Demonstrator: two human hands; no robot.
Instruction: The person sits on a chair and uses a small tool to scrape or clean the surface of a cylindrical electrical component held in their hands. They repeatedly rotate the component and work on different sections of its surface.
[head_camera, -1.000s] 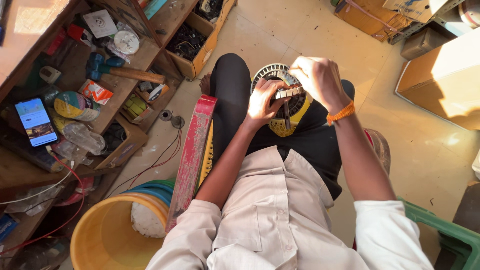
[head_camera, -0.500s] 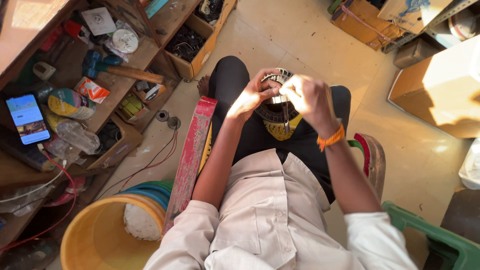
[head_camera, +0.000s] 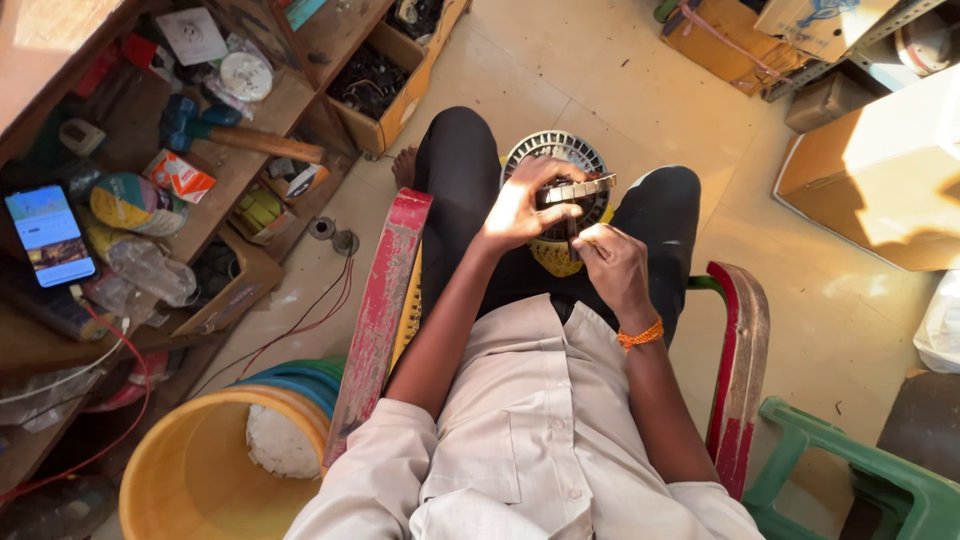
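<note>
From the head view, a yellow bucket (head_camera: 190, 470) sits near left on the floor, holding a white lump (head_camera: 283, 440); blue rings (head_camera: 300, 380) are stacked just behind it. Far left, an open wooden box (head_camera: 385, 75) holds dark small parts, too dim to name. A phone (head_camera: 48, 235) lies on the cluttered bench.

In the lap rests a round slotted motor core (head_camera: 555, 165), partly hidden by both hands. The left hand (head_camera: 520, 205) pinches a flat metal strip (head_camera: 578, 188) over the core. The right hand (head_camera: 612, 265), curled narrow, grips something thin, hard to make out. The chair arms (head_camera: 385, 320) are cut off below.
</note>
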